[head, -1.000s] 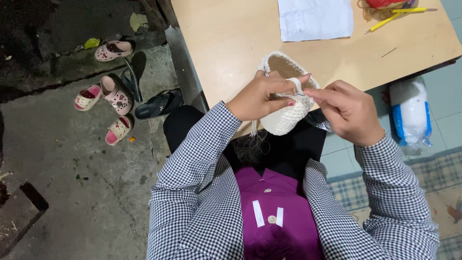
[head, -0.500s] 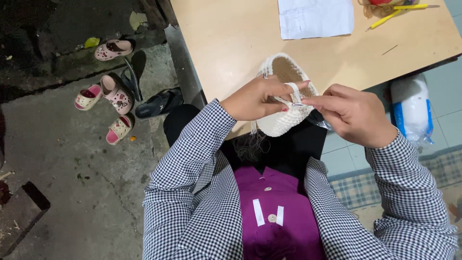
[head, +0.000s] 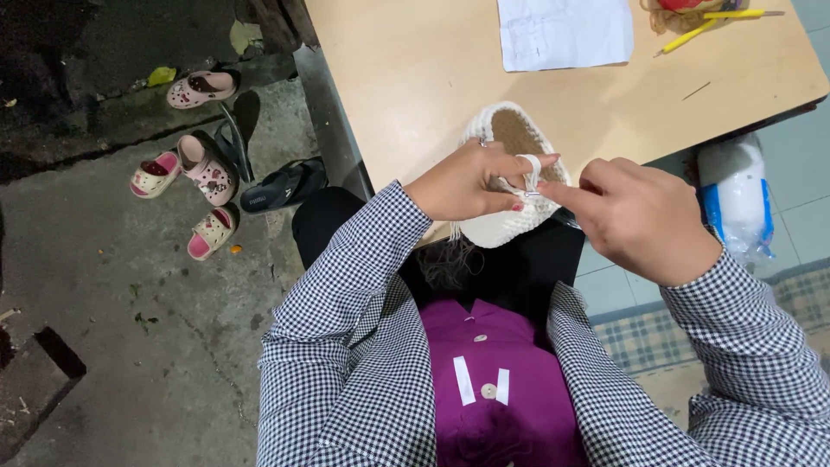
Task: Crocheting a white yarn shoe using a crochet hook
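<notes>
The left hand (head: 462, 183) was closed on the near rim of a white crocheted pouch (head: 510, 182), thumb and fingers pinching the fabric, with white yarn wrapped around the raised index finger. The right hand (head: 644, 218) was pinched shut just right of it, fingertips meeting the left hand's at the pouch edge; something thin seemed to be held there, too small to tell what. The pouch sat at the near edge of the wooden bench (head: 415, 78), partly hanging over the person's lap, its opening facing up and showing a brownish inside. Loose white yarn fringe (head: 445, 259) hung below it over dark trousers.

Both arms wore black-and-white checked sleeves (head: 346, 294) over a purple buttoned shirt (head: 484, 380).

On the far part of the bench lay a white sheet of paper (head: 562, 33), and right of it two yellow pens or hooks (head: 709, 24) beside a reddish bundle (head: 674, 10) at the frame edge. A thin stick (head: 696, 90) lay alone on the bench, right of the pouch.

On the tiled floor to the right, a white and blue plastic bag (head: 733, 195) leaned by the bench corner, with a checked mat (head: 692, 329) nearer. On the concrete floor to the left sat several pink and cream child sandals (head: 203, 164) and a black flip-flop (head: 281, 184), well apart from the hands.
</notes>
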